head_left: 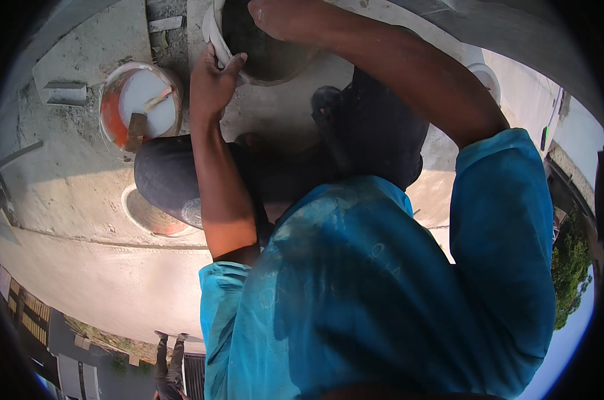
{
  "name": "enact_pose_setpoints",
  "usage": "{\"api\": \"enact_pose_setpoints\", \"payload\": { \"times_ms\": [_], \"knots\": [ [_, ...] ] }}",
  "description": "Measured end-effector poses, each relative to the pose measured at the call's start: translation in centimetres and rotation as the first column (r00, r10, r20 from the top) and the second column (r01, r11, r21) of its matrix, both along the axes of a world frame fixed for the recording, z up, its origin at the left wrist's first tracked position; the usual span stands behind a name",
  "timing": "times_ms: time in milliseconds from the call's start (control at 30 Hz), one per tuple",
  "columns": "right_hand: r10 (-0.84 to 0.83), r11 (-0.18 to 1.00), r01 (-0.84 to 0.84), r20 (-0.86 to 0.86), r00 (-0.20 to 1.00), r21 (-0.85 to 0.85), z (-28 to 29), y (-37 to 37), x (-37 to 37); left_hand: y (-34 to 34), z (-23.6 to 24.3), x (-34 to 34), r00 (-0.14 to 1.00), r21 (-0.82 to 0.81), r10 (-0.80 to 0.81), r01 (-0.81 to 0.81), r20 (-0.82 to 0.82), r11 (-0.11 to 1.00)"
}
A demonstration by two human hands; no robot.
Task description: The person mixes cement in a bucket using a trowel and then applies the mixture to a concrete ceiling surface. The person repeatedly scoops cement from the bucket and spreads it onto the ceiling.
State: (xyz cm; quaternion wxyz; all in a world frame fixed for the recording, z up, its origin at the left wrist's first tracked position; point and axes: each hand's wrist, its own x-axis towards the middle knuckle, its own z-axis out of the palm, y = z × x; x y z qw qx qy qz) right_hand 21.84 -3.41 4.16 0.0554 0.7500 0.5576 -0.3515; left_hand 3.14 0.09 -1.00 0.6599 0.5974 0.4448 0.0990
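Observation:
A dark round bucket (268, 50) with a thick pale, crusted rim (212, 27) stands at the top of the head view. My left hand (218, 80) grips that rim on its near left, with thumb and fingers closed on it. My right hand (268, 19) is curled over the bucket's top; what its fingertips hold, if anything, is hidden. My bent legs in dark trousers are below the bucket. Left of my left hand sits an orange-and-white bucket (118, 97) of milky liquid, with a brush (156, 100) and a small brown board (136, 128) in it.
A shallow pale container (145, 207) sits by my left knee, another (485, 77) behind my right arm. Metal pieces (65, 95) and a pale strip (165, 23) lie on the dusty concrete (62, 193). Another person's legs (172, 360) show at the lower left, foliage at the right.

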Motion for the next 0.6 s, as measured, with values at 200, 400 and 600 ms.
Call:
{"api": "enact_pose_setpoints", "payload": {
  "times_ms": [200, 400, 600],
  "knots": [
    [0.517, 0.805, -0.592, 0.516, 0.683, -0.023, -1.3, -6.8, -2.2, 1.6, 0.2, -0.1, 1.000, -0.030, -0.026, 0.026, -0.004, 0.999],
    [0.330, 0.919, -0.391, 0.455, 0.827, 0.045, -3.7, -5.3, 1.6, 0.1, 0.0, 0.5, 0.998, 0.022, -0.068, 0.068, 0.011, 0.997],
    [0.487, 0.844, -0.536, 0.390, 0.781, 0.020, -5.3, -9.0, -1.5, -0.1, 0.8, 0.2, 1.000, -0.088, 0.021, -0.021, -0.004, 0.996]
  ]
}}
